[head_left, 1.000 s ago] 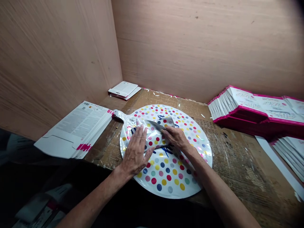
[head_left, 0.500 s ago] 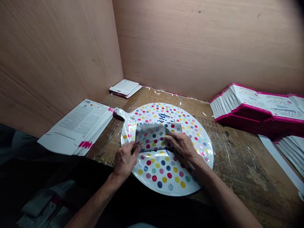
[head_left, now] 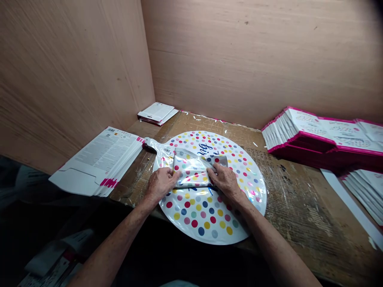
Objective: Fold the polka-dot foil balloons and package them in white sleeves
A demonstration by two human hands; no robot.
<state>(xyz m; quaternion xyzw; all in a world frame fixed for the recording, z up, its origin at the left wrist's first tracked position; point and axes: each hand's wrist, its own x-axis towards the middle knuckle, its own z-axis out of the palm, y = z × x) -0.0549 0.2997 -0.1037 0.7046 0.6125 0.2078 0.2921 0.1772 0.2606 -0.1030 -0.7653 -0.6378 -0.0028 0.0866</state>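
Folding, or flattening a fold, by the look of it. Lying between the hands: a folded dotted sheet [head_left: 191, 175], pinched at its left end by the left hand [head_left: 161, 181], thumb on top. Gripped near its other end by the right hand [head_left: 226, 179], with a curved grey edge [head_left: 206, 162] nipped at the fingertips; cannot tell whether part of the same sheet.

Beneath both hands, a flat dotted balloon [head_left: 209, 217], spread over brown cardboard [head_left: 299, 211], neck [head_left: 152, 144] just beyond the left hand.

For a clean job, draw the hands gently apart to tension the sheet, then press outward from the middle to drive out any trapped air. Square the near edge before creasing. Lay the grey edge flat under the right thumb to avoid a ridge. Go easy on the slick film: likely to slide, or spring back if released too soon. Mind the white cards [head_left: 89, 159], left of the left hand, and the pink-edged packets [head_left: 311, 135], well off beyond the right.
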